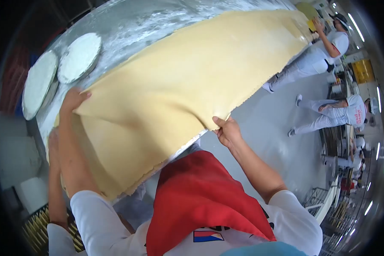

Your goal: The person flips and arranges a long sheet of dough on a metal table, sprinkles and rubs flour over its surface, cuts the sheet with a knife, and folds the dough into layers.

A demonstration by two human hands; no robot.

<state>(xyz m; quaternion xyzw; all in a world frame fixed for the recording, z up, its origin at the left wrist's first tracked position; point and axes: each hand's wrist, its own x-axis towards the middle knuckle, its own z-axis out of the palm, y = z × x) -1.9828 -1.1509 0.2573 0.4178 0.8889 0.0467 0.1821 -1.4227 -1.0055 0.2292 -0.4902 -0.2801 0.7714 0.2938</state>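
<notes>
Two round stacks (57, 72) lie left of the sheet (175, 81).

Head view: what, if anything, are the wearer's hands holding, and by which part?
A broad dough sheet. The left hand grips its far edge; the right hand pinches its near edge.

Near the left edge of the steel table (128, 27) there are two round, thick, white-topped objects (79, 58), one beside the other. Well apart from the table, a person in white shirt with pink letters (356, 112) stands on the smooth grey floor (264, 123).
</notes>
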